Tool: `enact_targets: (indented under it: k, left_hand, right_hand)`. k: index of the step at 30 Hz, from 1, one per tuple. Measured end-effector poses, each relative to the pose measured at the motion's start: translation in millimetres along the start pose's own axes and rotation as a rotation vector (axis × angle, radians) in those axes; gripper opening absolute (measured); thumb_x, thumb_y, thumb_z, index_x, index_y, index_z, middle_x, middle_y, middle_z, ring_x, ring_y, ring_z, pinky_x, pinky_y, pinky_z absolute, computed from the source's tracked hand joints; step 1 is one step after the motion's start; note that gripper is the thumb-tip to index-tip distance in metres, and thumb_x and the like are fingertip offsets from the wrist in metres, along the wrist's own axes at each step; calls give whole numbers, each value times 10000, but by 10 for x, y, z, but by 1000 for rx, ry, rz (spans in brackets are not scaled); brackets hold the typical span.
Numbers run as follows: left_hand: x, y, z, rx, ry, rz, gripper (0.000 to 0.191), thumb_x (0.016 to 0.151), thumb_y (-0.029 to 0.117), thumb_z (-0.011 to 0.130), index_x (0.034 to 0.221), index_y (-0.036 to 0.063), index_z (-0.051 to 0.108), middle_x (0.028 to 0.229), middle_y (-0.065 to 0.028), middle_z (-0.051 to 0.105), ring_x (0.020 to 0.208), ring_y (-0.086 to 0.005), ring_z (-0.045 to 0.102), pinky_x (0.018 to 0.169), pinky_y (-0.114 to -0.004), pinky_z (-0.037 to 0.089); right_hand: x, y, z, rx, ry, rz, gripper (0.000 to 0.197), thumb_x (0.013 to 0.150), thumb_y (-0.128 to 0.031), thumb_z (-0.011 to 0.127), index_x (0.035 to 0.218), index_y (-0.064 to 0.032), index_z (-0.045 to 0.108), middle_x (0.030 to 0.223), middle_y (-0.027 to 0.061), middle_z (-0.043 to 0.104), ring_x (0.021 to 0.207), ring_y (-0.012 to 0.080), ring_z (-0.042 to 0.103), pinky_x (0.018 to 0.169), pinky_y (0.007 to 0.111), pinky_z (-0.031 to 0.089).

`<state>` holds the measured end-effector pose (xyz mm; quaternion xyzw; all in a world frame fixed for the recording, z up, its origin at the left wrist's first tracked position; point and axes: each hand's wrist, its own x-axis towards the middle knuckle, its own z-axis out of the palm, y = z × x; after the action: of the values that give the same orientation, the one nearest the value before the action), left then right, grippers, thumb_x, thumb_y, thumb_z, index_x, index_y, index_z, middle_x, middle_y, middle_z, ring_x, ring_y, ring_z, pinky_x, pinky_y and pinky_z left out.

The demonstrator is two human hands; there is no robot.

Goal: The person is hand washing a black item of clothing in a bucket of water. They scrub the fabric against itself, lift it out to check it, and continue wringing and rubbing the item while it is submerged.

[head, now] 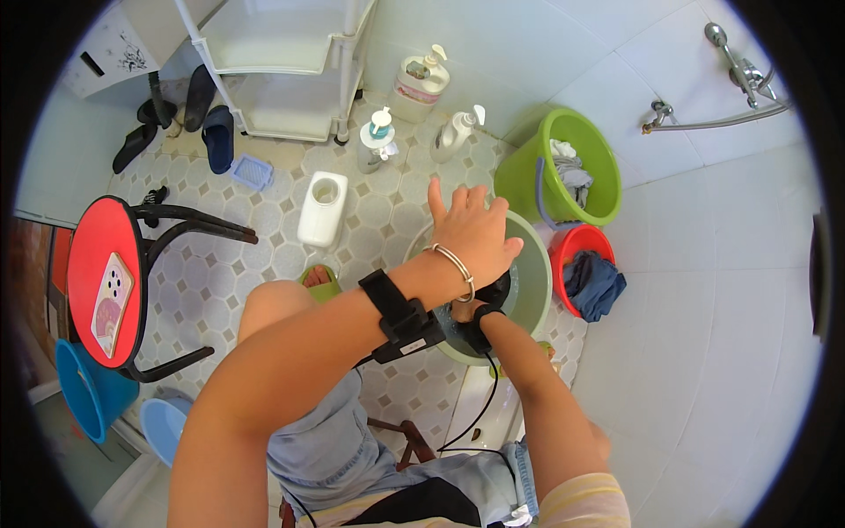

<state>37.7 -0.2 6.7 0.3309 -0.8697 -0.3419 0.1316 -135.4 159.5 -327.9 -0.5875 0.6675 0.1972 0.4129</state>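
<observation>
My left hand (470, 228), with a metal bangle (465, 270) at its wrist, is raised over a pale green basin (541, 277). Its fingers are spread and hold nothing. Below it, my right hand (464, 310) reaches down into the basin, mostly hidden behind my left wrist. Water with some bubbles shows in the basin. Dark cloth (496, 290) lies there beside my right hand; whether the fingers grip it is hidden. A black strap with a small device (409, 333) sits on my left forearm, and another black band (476, 330) is on my right wrist.
A green bucket (505, 168) and a red tub (561, 251) hold clothes by the wall. Several bottles, including a white open-topped one (323, 214), stand on the tiles. A red stool (82, 264) bearing a phone (113, 307) is at left, near a white rack (284, 125).
</observation>
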Motion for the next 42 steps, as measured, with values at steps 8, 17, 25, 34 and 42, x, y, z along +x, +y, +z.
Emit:
enact_targets:
  k: [8, 17, 25, 34, 42]
  left_hand:
    - [128, -272, -22, 52, -2, -114, 514, 795, 410, 584, 1191, 87, 530, 1301, -220, 410, 1233, -355, 331, 1017, -632, 8]
    - [123, -328, -88, 65, 65, -171, 482, 809, 399, 554, 1144, 53, 554, 1215, -193, 456, 1206, -361, 340, 1021, -634, -3]
    - [97, -326, -135, 16, 118, -142, 447, 816, 371, 546, 1105, 30, 570, 1196, -188, 464, 1197, -363, 340, 1026, -636, -19]
    - [128, -261, -63, 61, 116, -106, 446, 804, 366, 574, 1099, 32, 573, 1179, -181, 472, 1197, -343, 346, 1028, -634, -6]
    - [66, -165, -82, 112, 140, -62, 471, 777, 360, 614, 1134, 57, 552, 1245, -199, 436, 1206, -329, 344, 1029, -620, 32]
  right_hand:
    - [-1482, -795, -1209, 471, 576, -148, 501, 657, 85, 429, 1111, -64, 579, 1004, 216, 617, 960, 337, 603, 854, 356, 456]
    - [-2784, -1067, -2194, 635, 893, -132, 525, 616, 146, 407, 1084, -15, 583, 992, 51, 609, 980, 165, 549, 901, 269, 400]
    - [-2583, -590, -2177, 1177, 1016, 101, 540, 636, 127, 394, 1139, 1, 546, 1068, 83, 599, 989, 184, 557, 874, 271, 425]
    - [-1322, -406, -1146, 254, 833, 177, 801, 675, 84, 455, 1388, -255, 321, 1425, 153, 275, 1090, 425, 488, 934, 428, 410]
    - [-623, -436, -693, 118, 307, 316, 796, 740, 3, 513, 1397, -377, 272, 1463, 165, -243, 1128, 555, 417, 989, 474, 369]
